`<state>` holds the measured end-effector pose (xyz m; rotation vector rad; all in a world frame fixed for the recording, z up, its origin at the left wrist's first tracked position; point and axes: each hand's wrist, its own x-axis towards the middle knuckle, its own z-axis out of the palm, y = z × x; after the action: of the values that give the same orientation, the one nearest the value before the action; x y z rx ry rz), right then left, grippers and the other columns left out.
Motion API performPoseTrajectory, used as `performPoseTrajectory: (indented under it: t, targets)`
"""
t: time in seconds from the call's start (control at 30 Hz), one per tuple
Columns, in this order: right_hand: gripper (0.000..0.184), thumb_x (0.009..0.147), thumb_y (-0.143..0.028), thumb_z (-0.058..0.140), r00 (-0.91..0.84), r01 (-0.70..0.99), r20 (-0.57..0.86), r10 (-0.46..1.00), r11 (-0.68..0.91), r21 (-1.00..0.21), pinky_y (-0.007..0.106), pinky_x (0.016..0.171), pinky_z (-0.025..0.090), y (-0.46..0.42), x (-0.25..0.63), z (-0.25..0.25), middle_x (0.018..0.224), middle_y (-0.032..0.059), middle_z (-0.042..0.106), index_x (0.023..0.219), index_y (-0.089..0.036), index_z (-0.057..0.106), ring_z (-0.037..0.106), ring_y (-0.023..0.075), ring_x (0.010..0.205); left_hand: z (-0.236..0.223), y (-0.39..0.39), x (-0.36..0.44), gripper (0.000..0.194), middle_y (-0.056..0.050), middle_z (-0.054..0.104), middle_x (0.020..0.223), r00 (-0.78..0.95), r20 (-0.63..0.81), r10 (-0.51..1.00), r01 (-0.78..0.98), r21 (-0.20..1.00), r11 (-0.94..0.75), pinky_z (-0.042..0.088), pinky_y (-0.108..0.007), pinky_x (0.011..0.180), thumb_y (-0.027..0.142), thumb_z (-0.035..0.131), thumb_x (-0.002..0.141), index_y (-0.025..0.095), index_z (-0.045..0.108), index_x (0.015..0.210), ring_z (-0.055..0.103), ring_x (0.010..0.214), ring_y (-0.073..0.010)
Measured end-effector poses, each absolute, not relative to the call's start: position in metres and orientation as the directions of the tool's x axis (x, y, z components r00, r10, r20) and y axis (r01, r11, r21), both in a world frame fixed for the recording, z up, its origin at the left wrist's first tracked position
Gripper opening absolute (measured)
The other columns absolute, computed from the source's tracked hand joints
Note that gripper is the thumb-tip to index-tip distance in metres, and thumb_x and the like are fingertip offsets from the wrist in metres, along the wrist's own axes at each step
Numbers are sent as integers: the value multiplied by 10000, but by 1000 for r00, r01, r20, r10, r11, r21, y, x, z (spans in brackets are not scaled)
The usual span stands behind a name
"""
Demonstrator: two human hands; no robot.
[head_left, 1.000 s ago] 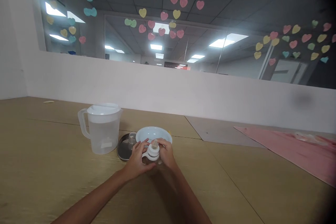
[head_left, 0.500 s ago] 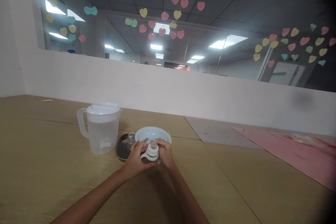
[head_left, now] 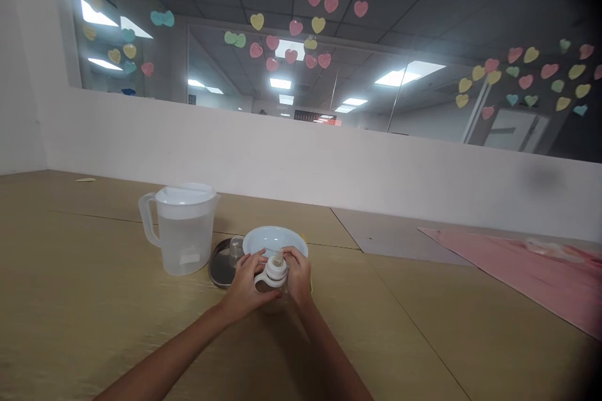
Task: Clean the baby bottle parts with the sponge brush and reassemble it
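A baby bottle (head_left: 276,270) with a white collar, a clear teat on top and a white side handle is between my hands, standing roughly upright. My left hand (head_left: 248,281) is wrapped round its left side by the handle, thumb across the front. On the right, my right hand (head_left: 298,272) has its fingers curled against the white collar. The lower bottle is mostly hidden by my left thumb and hard to make out. Right behind my hands sits a pale blue bowl (head_left: 275,235). A clear dome-shaped cap (head_left: 236,247) stands on a round dark metal tray (head_left: 221,269) to the left.
A lidded translucent pitcher (head_left: 185,232) stands on the table at the left, partly filled with clear liquid. A yellow-green edge (head_left: 311,287) peeks out beside my right wrist. Farther right lies a pink sheet (head_left: 508,263) with a crumpled clear wrapper (head_left: 552,250). A white wall (head_left: 282,150) bounds the back.
Around the collar my right hand's fingers have shifted slightly, and the bottle sits a touch farther right. The yellow-green edge by my right wrist now shows. My left hand keeps its grip.
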<state>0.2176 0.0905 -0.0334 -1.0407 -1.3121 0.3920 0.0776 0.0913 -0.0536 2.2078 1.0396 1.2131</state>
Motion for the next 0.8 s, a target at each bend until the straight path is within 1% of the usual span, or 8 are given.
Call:
performPoseTrajectory:
  t: [0.17, 0.33, 0.5, 0.6, 0.7, 0.8]
  targets:
    - [219, 720, -297, 463, 256, 308, 579, 774, 503, -808, 261, 644, 435, 90, 218, -35, 646, 6, 635, 624, -204, 637, 567, 174, 680, -57, 93, 77, 535, -91, 629, 1131, 327, 554, 766, 418, 642, -643, 271, -545, 1031, 289, 757, 568, 208, 493, 1026, 400, 1264, -321]
    - [189, 664, -302, 495, 265, 215, 517, 814, 473, -855, 282, 693, 429, 94, 221, -35, 668, 14, 631, 605, -206, 647, 565, 185, 713, -55, 92, 76, 559, -100, 627, 1147, 348, 540, 767, 403, 652, -642, 254, -541, 1036, 312, 751, 592, 208, 474, 1065, 371, 1283, -319]
    - [173, 653, -320, 534, 219, 182, 478, 850, 446, -876, 290, 766, 411, 97, 222, -32, 699, 14, 630, 622, -213, 666, 555, 186, 770, -57, 93, 75, 619, -119, 590, 1218, 370, 530, 763, 397, 652, -646, 229, -520, 1053, 400, 728, 639, 207, 447, 1155, 344, 1304, -314]
    - [184, 675, -344, 538, 180, 161, 487, 855, 463, -872, 289, 765, 418, 98, 222, -31, 727, 18, 635, 636, -214, 661, 558, 188, 803, -59, 94, 73, 641, -132, 549, 1270, 384, 529, 757, 391, 649, -652, 238, -507, 1056, 466, 707, 662, 202, 443, 1184, 331, 1312, -312]
    - [210, 716, -368, 534, 156, 120, 479, 864, 465, -877, 279, 709, 439, 99, 221, -30, 754, 20, 647, 751, -204, 662, 574, 176, 756, -60, 94, 73, 648, -132, 556, 1265, 397, 530, 749, 384, 645, -660, 228, -510, 1063, 495, 692, 672, 200, 436, 1188, 348, 1302, -307]
    - [270, 743, -377, 539, 152, 63, 443, 884, 438, -897, 268, 624, 443, 99, 219, -29, 669, 4, 627, 912, -186, 625, 567, 157, 629, -60, 94, 73, 615, -127, 584, 1235, 402, 541, 739, 388, 630, -672, 201, -524, 1069, 480, 689, 679, 200, 439, 1166, 339, 1311, -302]
